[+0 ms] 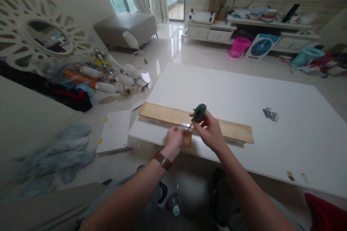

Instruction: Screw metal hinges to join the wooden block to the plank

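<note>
A green-handled screwdriver (199, 112) is in my right hand (210, 131), its shaft slanting down to a metal hinge (185, 126). The hinge lies where a long wooden board (162, 114) meets a small wooden block (186, 139). My left hand (175, 138) has its fingers closed on the block's left side, close to the hinge. The fingertips partly cover the block and the hinge's lower edge. Beneath the board is a large white panel (211, 83). A screw at the driver's tip is too small to make out.
More hinges (270, 114) lie on the panel at right. Two small items are near its front right edge. A white box-like piece (115, 130) stands left of the panel, near a lamp fixture (121, 75). A bottle (174, 204) is on the floor between my feet.
</note>
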A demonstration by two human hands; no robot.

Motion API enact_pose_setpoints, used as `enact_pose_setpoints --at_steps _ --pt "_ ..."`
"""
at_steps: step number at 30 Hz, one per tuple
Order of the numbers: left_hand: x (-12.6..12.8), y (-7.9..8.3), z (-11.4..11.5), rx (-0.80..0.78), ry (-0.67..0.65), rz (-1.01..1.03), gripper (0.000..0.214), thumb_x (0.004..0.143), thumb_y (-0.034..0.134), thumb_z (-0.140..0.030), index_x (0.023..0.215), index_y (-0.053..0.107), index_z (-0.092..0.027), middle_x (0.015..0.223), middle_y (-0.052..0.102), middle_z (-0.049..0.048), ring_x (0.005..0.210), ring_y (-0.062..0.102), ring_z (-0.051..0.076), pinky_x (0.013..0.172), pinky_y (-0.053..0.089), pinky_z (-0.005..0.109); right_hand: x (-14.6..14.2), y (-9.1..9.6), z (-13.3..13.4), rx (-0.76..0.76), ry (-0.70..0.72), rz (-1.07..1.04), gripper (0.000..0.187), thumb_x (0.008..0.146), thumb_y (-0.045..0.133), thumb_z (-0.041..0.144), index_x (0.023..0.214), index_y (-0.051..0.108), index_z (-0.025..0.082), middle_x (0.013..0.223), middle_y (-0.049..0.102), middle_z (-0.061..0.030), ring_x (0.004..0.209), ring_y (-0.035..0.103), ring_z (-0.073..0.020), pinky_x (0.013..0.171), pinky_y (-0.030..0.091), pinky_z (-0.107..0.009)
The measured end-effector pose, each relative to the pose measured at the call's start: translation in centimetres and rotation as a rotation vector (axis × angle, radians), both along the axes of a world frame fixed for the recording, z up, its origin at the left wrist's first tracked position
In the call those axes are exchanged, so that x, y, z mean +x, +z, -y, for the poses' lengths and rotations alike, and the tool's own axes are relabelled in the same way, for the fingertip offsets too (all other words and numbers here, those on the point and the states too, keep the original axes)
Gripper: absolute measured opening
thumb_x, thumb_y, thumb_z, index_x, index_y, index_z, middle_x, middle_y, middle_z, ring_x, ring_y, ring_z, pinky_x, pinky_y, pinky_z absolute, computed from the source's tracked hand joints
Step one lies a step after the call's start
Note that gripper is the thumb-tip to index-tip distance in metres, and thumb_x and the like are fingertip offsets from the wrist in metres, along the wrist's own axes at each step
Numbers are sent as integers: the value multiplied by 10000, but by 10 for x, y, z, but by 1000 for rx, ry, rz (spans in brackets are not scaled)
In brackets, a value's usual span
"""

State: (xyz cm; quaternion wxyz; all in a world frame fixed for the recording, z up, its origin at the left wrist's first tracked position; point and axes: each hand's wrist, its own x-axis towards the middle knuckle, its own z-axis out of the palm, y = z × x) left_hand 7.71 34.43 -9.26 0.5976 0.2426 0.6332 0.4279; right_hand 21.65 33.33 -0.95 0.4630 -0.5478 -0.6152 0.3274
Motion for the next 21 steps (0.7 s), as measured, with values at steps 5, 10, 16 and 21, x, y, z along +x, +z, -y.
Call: enact_pose_setpoints --at_steps 5,10,16,21 --pt "-1 -1 0 9 -16 -27 127 673 771 -163 773 693 -162 779 723 57 740 636 191 754 477 310 1 -2 2 8 5 -1 231 878 675 277 1103 684 229 982 787 -58 725 685 -172 573 524 -280" --pt "0 -2 -1 -4 -9 -40 154 644 801 -183 738 680 -180 749 709 46 742 646 204 746 478 314 1 -6 0 5 -64 35 249 832 745 360 1032 674 229 885 772 -49 680 683 -186 562 525 -300" --pt "0 -1 0 4 -8 -12 159 653 797 -172 766 686 -174 777 724 57 756 659 207 767 500 323 0 -2 1 3 -44 -3 244 845 701 297 1080 669 238 1032 796 -63 725 693 -171 568 531 -281" --pt "1 -1 -1 -6 15 17 197 642 823 -164 772 674 -173 788 724 61 758 657 207 782 500 336 -1 -3 3 16 -21 1 248 869 685 288 1110 660 234 1064 792 -66 747 692 -169 574 525 -281"
